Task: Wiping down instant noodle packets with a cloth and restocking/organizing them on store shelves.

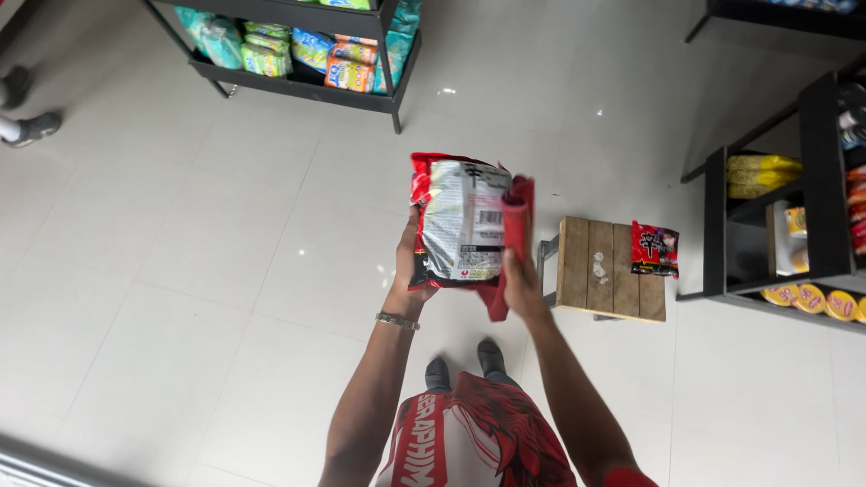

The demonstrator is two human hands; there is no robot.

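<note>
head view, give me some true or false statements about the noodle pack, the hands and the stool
1. Both hands hold the large noodle pack. True: the left hand grips its left edge, the right hand its right side.
2. The right hand also holds a blue cloth. False: the red cloth is red.
3. A small red packet lies on the wooden stool. True.
4. The stool stands left of the person. False: it is to their right, beside the black shelf.
5. The left wrist is bare. False: it wears a bracelet.
</note>
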